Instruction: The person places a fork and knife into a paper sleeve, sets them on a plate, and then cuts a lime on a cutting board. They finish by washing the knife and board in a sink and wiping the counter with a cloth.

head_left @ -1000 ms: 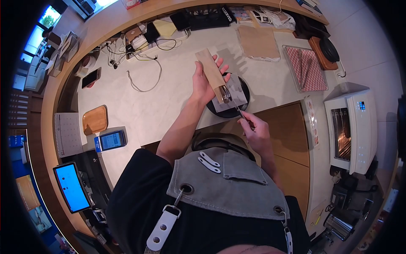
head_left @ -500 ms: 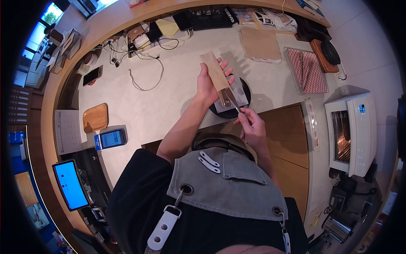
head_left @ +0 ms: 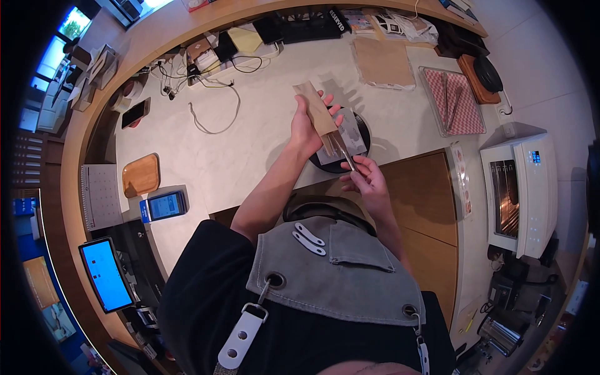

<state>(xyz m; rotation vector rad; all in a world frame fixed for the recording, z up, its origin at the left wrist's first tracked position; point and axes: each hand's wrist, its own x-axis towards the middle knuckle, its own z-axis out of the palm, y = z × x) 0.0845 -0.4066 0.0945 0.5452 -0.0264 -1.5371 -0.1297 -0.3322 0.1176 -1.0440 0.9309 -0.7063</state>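
A narrow brown paper cutlery sleeve (head_left: 317,112) lies across my left hand (head_left: 304,128), held under the thumb with the other fingers spread behind it. Its mouth points down toward me. In my right hand (head_left: 370,180) the handle of a metal piece of cutlery (head_left: 345,154) is pinched between thumb and fingers. The cutlery's far end is inside the sleeve's mouth, so its head is hidden. Below both hands, a round black tray (head_left: 324,164) sits on the counter edge with a printed paper sheet (head_left: 357,139) on it, partly covered by my hands.
Toward the back of the counter (head_left: 262,100) are cables (head_left: 215,131) and a pack of brown paper (head_left: 384,62). At right, tongs (head_left: 445,103) lie on a checkered tray (head_left: 469,119) near a white oven (head_left: 525,194). A card terminal (head_left: 165,204) and wooden tray (head_left: 142,175) are at left.
My right hand has moved slightly, and the cutlery sits deeper in the sleeve; its wider end, visible before at the mouth, is now hidden. My left hand stays nearly still.
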